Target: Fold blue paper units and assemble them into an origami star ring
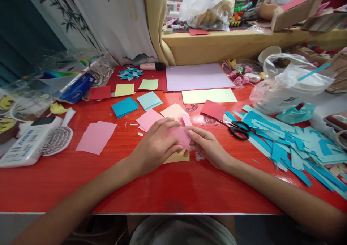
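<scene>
Between my two hands, just above the red table, is a piece of pink paper (182, 135), with a flap standing up at its top. My left hand (155, 145) closes on its left side, fingers laid across the top. At the right edge, my right hand (207, 143) pinches the paper between thumb and fingers. Beneath them a yellow paper square (177, 157) shows in part. Behind the left hand lie pink squares (149, 119) and peach squares (173, 111), partly covered. Black-handled scissors (238, 129) rest right of my right hand, blades on a red paper (213, 109).
Pink squares (96, 137) lie left. Blue squares (124, 107) and light blue squares (149, 100) lie behind. Cut blue strips (295, 143) spread over the right side. A hairbrush (58, 138) and white bottle (29, 140) sit far left. A plastic bag (292, 85) stands back right.
</scene>
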Motion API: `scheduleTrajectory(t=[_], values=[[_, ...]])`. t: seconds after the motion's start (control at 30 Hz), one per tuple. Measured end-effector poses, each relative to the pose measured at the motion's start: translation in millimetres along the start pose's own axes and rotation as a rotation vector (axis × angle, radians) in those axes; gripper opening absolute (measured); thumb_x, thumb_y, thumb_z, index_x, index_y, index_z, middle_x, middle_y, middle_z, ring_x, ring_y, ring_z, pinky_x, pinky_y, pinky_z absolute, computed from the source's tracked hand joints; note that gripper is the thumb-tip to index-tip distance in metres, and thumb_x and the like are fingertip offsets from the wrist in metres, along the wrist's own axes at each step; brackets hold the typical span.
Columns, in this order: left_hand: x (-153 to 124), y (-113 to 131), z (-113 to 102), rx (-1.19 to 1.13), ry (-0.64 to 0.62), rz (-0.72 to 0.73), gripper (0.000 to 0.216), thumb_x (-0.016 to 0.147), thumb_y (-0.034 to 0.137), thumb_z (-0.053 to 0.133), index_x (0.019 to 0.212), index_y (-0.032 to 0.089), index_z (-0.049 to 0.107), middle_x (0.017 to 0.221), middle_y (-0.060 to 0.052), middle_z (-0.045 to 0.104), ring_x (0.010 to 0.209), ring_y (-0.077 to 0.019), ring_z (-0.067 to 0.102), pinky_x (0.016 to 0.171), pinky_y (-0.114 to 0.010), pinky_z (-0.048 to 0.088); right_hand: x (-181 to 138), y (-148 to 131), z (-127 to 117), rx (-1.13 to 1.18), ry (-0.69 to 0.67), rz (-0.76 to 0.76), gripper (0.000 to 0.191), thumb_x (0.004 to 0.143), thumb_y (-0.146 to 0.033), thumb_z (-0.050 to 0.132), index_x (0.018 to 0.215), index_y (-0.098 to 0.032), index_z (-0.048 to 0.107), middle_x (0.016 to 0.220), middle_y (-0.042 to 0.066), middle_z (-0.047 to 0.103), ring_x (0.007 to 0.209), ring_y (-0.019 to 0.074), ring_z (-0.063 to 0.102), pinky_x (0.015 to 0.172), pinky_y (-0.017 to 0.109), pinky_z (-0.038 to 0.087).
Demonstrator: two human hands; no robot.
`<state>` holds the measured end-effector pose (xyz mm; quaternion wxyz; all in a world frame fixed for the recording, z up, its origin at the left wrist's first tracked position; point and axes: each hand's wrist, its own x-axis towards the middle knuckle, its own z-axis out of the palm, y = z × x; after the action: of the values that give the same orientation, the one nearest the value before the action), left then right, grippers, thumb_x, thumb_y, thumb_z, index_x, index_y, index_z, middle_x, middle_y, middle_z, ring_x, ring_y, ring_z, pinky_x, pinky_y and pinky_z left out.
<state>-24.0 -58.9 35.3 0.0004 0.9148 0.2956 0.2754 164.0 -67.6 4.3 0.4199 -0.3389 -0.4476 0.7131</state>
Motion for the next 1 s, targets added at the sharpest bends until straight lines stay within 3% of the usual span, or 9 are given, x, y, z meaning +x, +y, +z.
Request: scheduleTrajectory(t=[0.17,0.3,0.5,0.63,0.83,1.0], values=[[0.2,0.5,-0.4,-0.161,-0.082,-0.282,0.024,0.088,0.035,0.047,0.076,0.017,0.059,0.122,-0.009,0.049,0.114,-0.0215,0.045,0.092,-0.038,0.045,-2.4,-3.3,-0.3,-0.155,-0.057,0.01,0.039,0.079,-0.038,0.061,0.114,-0.022,0.052,0.078,0.001,0.064,0.058,0.0108,0.062,0.055,0.022,0.049],[0.3,0.4,1.2,-0.209,-0.085,-0.343,0.023,0.086,0.038,0.05,0.078,0.017,0.057,0.12,-0.008,0.05,0.114,-0.0212,0.045,0.095,-0.038,0.043,-2.6,-5.6,2.0,-0.242,-0.088,-0.009,0.038,0.076,-0.034,0.066,0.109,-0.019,0.054,0.075,0.0,0.063,0.054,0.0085,0.057,0.054,0.021,0.047],[4.4,-0.2,-4.7,-0.396,-0.151,-0.434,0.023,0.084,0.041,0.053,0.093,0.021,0.057,0.11,-0.004,0.052,0.108,-0.0155,0.05,0.093,-0.03,0.043,-1.1,-3.3,-0.2,-0.295,-0.046,-0.007,0.029,0.083,-0.036,0.056,0.106,-0.019,0.055,0.07,-0.001,0.062,0.05,0.0081,0.057,0.049,0.02,0.045],[6.8,-3.3,-14.1,-0.472,-0.204,-0.461,0.028,0.082,0.038,0.056,0.105,0.024,0.051,0.111,-0.003,0.052,0.105,-0.016,0.052,0.087,-0.03,0.047,1.7,-1.8,-0.9,-0.157,0.022,-0.032,0.021,0.083,-0.03,0.057,0.1,-0.018,0.055,0.073,-0.001,0.063,0.054,0.0076,0.059,0.051,0.02,0.047],[6.8,-5.7,-22.3,-0.449,-0.426,-0.394,0.058,0.076,0.037,0.063,0.127,0.027,0.036,0.133,-0.007,0.037,0.125,-0.0211,0.039,0.096,-0.033,0.045,5.9,-1.3,-2.0,-0.027,0.066,-0.055,0.022,0.08,-0.026,0.061,0.099,-0.017,0.058,0.08,0.001,0.062,0.062,0.0075,0.059,0.057,0.02,0.052],[5.7,-5.4,-15.0,-0.405,-0.335,-0.33,0.042,0.083,0.028,0.056,0.122,0.025,0.041,0.13,-0.007,0.039,0.125,-0.0184,0.038,0.103,-0.036,0.037,5.2,-0.7,-2.3,-0.015,0.056,-0.073,0.026,0.08,-0.028,0.061,0.104,-0.017,0.057,0.08,0.002,0.062,0.066,0.0094,0.061,0.058,0.021,0.053]])
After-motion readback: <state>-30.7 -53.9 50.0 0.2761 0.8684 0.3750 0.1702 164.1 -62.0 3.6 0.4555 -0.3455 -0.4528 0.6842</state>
